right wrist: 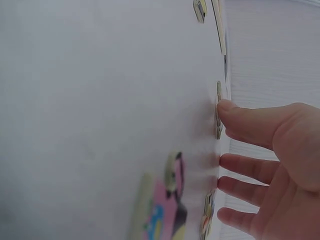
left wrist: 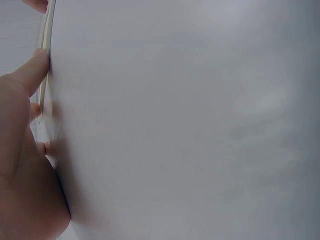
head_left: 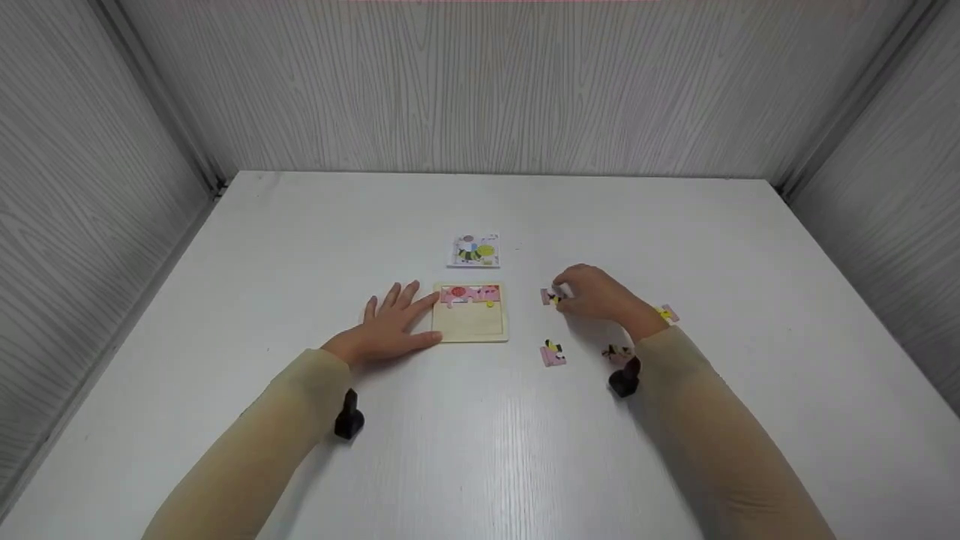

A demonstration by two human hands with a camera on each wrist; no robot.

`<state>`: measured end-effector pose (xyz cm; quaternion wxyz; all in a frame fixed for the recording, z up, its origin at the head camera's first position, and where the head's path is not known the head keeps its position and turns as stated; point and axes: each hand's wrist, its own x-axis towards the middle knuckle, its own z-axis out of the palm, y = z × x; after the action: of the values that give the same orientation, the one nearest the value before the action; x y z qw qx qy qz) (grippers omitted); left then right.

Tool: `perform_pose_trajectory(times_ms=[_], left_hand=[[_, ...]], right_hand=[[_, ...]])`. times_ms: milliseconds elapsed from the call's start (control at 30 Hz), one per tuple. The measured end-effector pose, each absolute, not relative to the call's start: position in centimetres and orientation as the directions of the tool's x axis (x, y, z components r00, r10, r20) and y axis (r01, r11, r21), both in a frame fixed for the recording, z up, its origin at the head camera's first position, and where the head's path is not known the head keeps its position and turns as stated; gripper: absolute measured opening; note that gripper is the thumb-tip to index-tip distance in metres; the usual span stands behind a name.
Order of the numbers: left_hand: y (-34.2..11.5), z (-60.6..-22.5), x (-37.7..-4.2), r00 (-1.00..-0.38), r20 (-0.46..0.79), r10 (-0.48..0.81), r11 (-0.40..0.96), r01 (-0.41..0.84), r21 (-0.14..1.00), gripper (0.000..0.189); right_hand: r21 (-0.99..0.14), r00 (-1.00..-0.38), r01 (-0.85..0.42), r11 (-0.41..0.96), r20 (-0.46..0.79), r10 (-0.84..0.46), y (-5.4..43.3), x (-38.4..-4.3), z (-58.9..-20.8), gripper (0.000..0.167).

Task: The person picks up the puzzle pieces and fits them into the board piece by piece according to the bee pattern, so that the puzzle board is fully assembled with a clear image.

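A wooden puzzle tray (head_left: pixel 468 337) lies on the table with pink puzzle pieces (head_left: pixel 469 293) along its far side. My left hand (head_left: pixel 390 330) is spread flat, palm down, with forefinger and thumb tips at the tray's left edge. To the right of the tray, my right hand (head_left: pixel 600 295) pinches a pink and yellow puzzle piece (head_left: pixel 550 298) between thumb and forefinger. In the right wrist view the thumb touches that puzzle piece (right wrist: pixel 218 117) close to the tabletop, while the other fingers reach down to the table.
Loose puzzle pieces (head_left: pixel 553 354) lie nearer me, with a dark-striped one (head_left: pixel 618 351) by the right wrist and a pink and yellow one (head_left: pixel 667 313) beyond the forearm. A square picture card (head_left: pixel 475 250) with a bee lies behind the tray. Wood-grain walls (head_left: pixel 480 90) surround the table.
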<state>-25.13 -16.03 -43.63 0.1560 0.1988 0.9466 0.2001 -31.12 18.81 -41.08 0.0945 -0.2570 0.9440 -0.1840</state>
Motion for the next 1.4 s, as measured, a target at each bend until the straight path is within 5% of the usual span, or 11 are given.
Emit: perform_pose_trajectory(times_ms=[533, 1400], left_hand=[[-15.9, -43.6, -25.3, -0.871, -0.222, 0.439, 0.844, 0.315, 0.434, 0.077], [-15.9, -43.8, -25.4, -0.874, -0.214, 0.436, 0.842, 0.313, 0.439, 0.077]], right_hand=[[-0.394, -0.88, -0.409, 0.823, -0.069, -0.47, 18.4, -31.3, -41.3, 0.026], [-0.424, -0.872, -0.393, 0.816, -0.11, -0.477, 15.3, -31.0, -40.9, 0.026]])
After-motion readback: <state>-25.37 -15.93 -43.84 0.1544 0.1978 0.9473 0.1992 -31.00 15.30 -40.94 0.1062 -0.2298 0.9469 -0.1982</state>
